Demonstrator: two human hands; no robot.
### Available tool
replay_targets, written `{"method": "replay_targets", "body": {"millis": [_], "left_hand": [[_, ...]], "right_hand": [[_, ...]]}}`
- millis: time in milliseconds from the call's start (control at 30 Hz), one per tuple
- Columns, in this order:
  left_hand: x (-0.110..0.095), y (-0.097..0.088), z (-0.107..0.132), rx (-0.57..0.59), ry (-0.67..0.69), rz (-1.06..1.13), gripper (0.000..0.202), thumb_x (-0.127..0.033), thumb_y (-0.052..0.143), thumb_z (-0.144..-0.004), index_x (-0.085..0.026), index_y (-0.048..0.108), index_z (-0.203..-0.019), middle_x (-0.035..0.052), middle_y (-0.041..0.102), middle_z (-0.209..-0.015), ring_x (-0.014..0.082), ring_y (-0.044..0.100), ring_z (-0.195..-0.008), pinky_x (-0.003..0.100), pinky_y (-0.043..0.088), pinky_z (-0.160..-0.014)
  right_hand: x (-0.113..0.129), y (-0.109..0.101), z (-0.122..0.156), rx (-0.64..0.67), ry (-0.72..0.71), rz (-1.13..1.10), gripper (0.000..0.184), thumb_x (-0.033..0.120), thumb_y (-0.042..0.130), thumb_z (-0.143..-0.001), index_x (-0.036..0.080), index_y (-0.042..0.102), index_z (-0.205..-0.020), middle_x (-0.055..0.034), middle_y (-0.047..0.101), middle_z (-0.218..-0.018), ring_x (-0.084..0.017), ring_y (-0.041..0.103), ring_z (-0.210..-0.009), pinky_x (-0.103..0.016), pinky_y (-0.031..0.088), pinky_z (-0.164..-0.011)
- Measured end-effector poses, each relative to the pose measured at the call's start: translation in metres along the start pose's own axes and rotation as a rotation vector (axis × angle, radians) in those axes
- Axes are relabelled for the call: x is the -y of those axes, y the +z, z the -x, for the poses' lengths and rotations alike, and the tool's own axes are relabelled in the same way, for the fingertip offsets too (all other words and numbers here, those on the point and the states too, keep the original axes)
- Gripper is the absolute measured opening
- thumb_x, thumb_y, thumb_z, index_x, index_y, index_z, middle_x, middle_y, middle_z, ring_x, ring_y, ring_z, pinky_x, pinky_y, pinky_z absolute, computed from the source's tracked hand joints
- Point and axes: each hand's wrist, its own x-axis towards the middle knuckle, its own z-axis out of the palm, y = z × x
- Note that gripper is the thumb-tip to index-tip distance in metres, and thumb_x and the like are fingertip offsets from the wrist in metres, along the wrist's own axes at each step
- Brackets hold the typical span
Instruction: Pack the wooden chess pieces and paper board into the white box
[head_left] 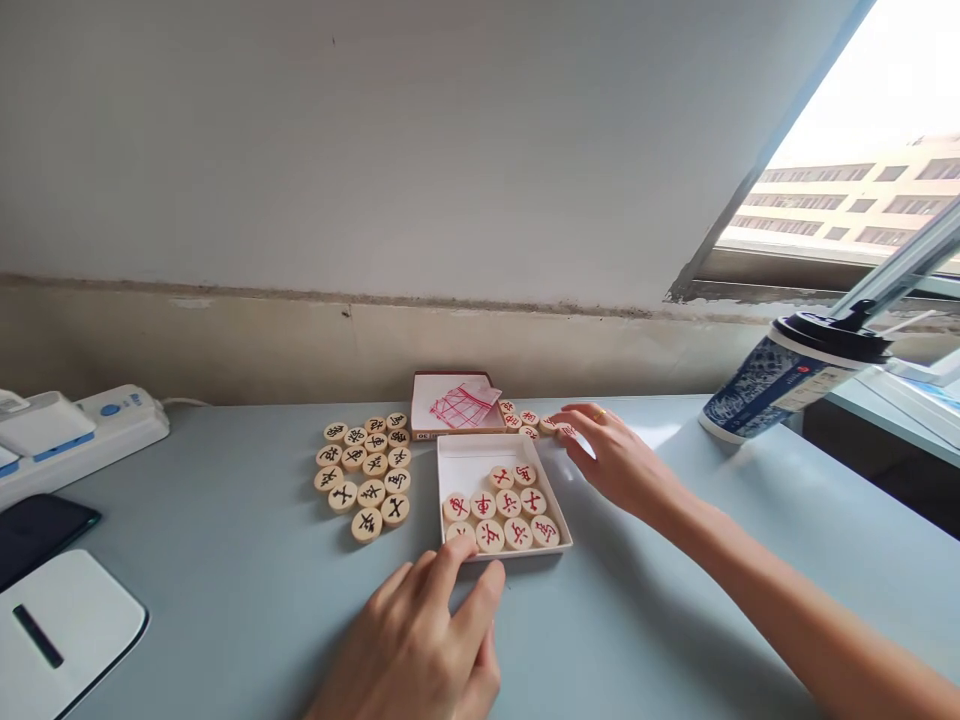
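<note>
I log the left hand [420,640] loosely open, index fingertip at the near rim of the shallow white rectangular box [465,462] holding round cream red-marked discs [508,503]. The right hand [611,450] touches outlying red-marked discs [528,418] near its far right corner; grip, I cannot tell. Round cream black-marked discs [375,464] lie left.

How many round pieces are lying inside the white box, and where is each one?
10 round pieces are visible in the white box: two in the back row, four in the middle, four in front. The left hand partly covers the front-left one.
</note>
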Motion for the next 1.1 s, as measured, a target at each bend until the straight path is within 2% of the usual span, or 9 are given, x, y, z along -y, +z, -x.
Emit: {"method": "replay_targets", "body": {"millis": [200,300,467,600,700,800,933,1000,1100], "left_hand": [[0.003,0.000,0.004,0.000,-0.005,-0.049,0.036,-0.010,0.047,-0.075,-0.020,0.061,-0.106,0.0096,0.069,-0.098,0.0231,0.072,-0.074,0.035,0.064,-0.060],[0.002,-0.001,0.002,0.003,-0.006,-0.056,0.036,-0.011,0.045,-0.077,-0.019,0.060,-0.109,0.0102,0.068,-0.100,0.0234,0.072,-0.076,0.035,0.063,-0.060],[-0.003,-0.007,-0.001,-0.018,0.059,0.086,0.033,-0.006,0.043,-0.077,-0.020,0.058,-0.103,0.0055,0.065,-0.085,0.0178,0.067,-0.063,0.029,0.057,-0.052],[-0.004,-0.012,0.000,0.073,0.026,0.352,0.023,-0.009,0.044,-0.082,-0.019,0.057,-0.097,0.0009,0.062,-0.075,0.0148,0.063,-0.063,0.025,0.052,-0.056],[-0.002,-0.009,0.002,0.093,-0.010,0.364,0.021,-0.008,0.044,-0.082,-0.019,0.057,-0.093,0.0006,0.062,-0.075,0.0148,0.062,-0.063,0.026,0.050,-0.057],[-0.001,-0.005,0.004,0.078,0.050,0.302,0.021,-0.005,0.042,-0.080,-0.019,0.057,-0.084,-0.0009,0.060,-0.067,0.0146,0.058,-0.056,0.026,0.046,-0.052],[0.000,0.000,0.005,0.085,0.098,0.246,0.021,-0.004,0.044,-0.080,-0.019,0.057,-0.079,-0.0011,0.058,-0.064,0.0151,0.056,-0.053,0.027,0.043,-0.049],[0.000,0.000,0.007,0.065,0.102,0.240,0.021,-0.004,0.043,-0.082,-0.020,0.057,-0.080,-0.0013,0.058,-0.063,0.0154,0.056,-0.053,0.027,0.043,-0.050],[-0.001,0.000,0.010,0.040,0.109,0.281,0.024,-0.004,0.039,-0.086,-0.020,0.056,-0.083,-0.0023,0.057,-0.060,0.0134,0.055,-0.049,0.024,0.044,-0.051]], "right_hand": [[-0.015,0.008,0.018,0.008,0.032,0.022,0.026,0.017,0.043,-0.092,0.020,0.063,-0.109,-0.0103,0.066,-0.111,-0.024,0.064,-0.099,-0.040,0.053,-0.085],[-0.015,0.006,0.018,0.007,0.042,0.018,0.020,0.019,0.044,-0.092,0.020,0.062,-0.100,-0.0090,0.067,-0.104,-0.022,0.065,-0.091,-0.036,0.054,-0.077],[-0.004,-0.025,0.019,-0.008,0.027,-0.013,0.017,0.019,0.045,-0.091,0.021,0.060,-0.084,-0.0055,0.068,-0.082,-0.019,0.064,-0.069,-0.031,0.051,-0.061],[0.020,-0.050,0.025,-0.164,-0.055,-0.023,0.014,0.026,0.048,-0.091,0.022,0.061,-0.096,-0.0078,0.069,-0.095,-0.021,0.065,-0.080,-0.033,0.051,-0.065],[0.025,-0.047,0.030,0.002,-0.128,-0.006,0.018,0.022,0.047,-0.090,0.022,0.063,-0.098,-0.0087,0.069,-0.098,-0.023,0.067,-0.085,-0.038,0.054,-0.071],[0.015,-0.039,0.033,0.149,-0.040,-0.015,0.023,0.024,0.048,-0.091,0.021,0.061,-0.110,-0.0103,0.065,-0.112,-0.024,0.066,-0.097,-0.041,0.055,-0.081],[-0.003,-0.033,0.024,0.221,0.089,0.019,0.035,0.034,0.051,-0.091,0.021,0.056,-0.123,-0.0139,0.058,-0.127,-0.027,0.065,-0.100,-0.044,0.055,-0.082],[-0.010,-0.028,0.016,0.243,0.084,0.021,0.030,0.031,0.049,-0.092,0.020,0.058,-0.118,-0.0142,0.060,-0.124,-0.027,0.064,-0.100,-0.044,0.053,-0.084],[-0.017,-0.024,0.008,0.299,0.046,-0.005,0.022,0.025,0.043,-0.094,0.020,0.065,-0.098,-0.0103,0.068,-0.098,-0.024,0.066,-0.085,-0.040,0.053,-0.076]]}}
